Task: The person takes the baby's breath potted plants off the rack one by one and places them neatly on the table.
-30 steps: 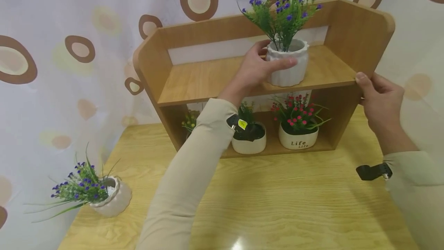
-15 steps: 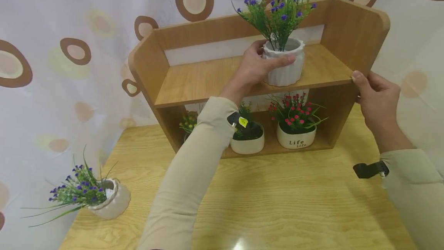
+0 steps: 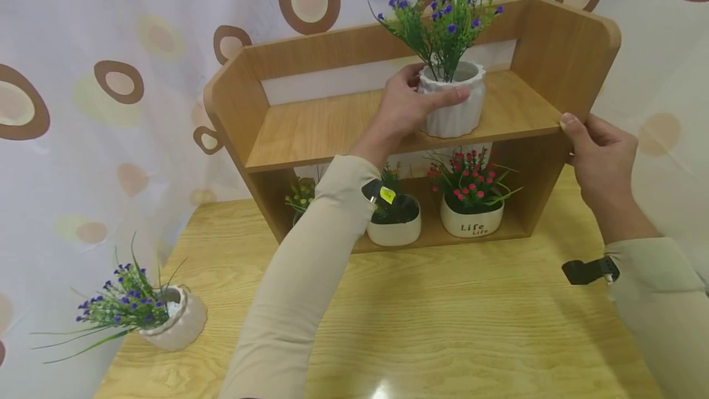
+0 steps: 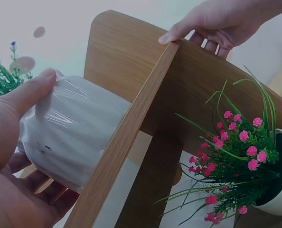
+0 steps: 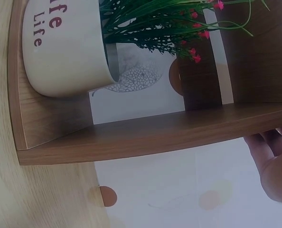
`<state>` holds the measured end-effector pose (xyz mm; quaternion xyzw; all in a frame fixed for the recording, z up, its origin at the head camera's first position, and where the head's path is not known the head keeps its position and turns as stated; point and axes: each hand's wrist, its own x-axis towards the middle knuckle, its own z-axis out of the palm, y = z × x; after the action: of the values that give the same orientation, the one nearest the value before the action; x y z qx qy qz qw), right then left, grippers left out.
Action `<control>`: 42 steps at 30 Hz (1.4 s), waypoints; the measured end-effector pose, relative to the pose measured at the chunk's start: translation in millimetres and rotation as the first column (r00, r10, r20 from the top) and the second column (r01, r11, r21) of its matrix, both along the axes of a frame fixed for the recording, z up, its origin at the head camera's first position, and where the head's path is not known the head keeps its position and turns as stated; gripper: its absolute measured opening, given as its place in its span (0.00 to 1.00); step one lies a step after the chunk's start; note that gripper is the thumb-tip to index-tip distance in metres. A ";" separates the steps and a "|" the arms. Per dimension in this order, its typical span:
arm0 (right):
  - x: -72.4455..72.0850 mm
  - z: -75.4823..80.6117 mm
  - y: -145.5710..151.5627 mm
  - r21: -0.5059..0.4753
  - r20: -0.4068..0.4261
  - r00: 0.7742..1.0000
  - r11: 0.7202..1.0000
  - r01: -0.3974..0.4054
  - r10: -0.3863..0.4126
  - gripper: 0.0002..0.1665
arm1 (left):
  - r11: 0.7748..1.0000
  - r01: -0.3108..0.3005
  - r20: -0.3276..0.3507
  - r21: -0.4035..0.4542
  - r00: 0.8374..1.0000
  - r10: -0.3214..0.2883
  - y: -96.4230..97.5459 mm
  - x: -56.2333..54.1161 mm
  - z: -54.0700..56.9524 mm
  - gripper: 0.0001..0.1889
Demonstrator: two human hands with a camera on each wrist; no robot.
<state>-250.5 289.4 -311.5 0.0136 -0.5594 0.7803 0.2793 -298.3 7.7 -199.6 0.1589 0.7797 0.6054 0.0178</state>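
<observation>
My left hand point(image 3: 401, 106) is wrapped round the glossy white fluted ceramic-looking pot with purple flowers point(image 3: 455, 119), upper right of the head view, probably to keep it upright; my right hand point(image 3: 604, 156) grips the side edge of the brown wood-grain two-tier shelf point(image 3: 316, 134), presumably bracing it; smooth cream pot lettered "Life" point(image 3: 471, 223) sits below

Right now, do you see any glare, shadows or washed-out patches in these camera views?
Head view: a small glare spot at the bottom edge on the wooden tabletop, with soft shadows on it too; left wrist view: shiny streaks on the white pot, and the wall washed out nearly white at upper left; right wrist view: dimmer, with parts of the shelf in shadow.
</observation>
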 end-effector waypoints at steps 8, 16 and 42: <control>-1.4 -1.0 -3.0 -0.002 0.007 1.000 1.000 -0.004 0.004 0.15 | 1.000 0.001 -0.011 0.003 1.000 -0.001 -4.0 2.0 -0.9 0.44; -4.5 -2.3 -5.1 -0.008 0.014 1.000 1.000 -0.010 0.010 0.13 | 1.000 -0.010 -0.033 0.001 0.999 0.010 -11.7 7.4 -0.8 0.44; -20.8 -3.1 3.6 0.053 0.030 0.999 0.998 0.027 -0.029 0.13 | 0.998 -0.049 -0.098 0.038 0.994 0.052 -69.8 55.8 -2.7 0.44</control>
<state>-271.3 293.0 -314.6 0.0010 -0.5840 0.7615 0.2813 -242.5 -62.1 -202.3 0.1693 0.7724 0.6109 -0.0391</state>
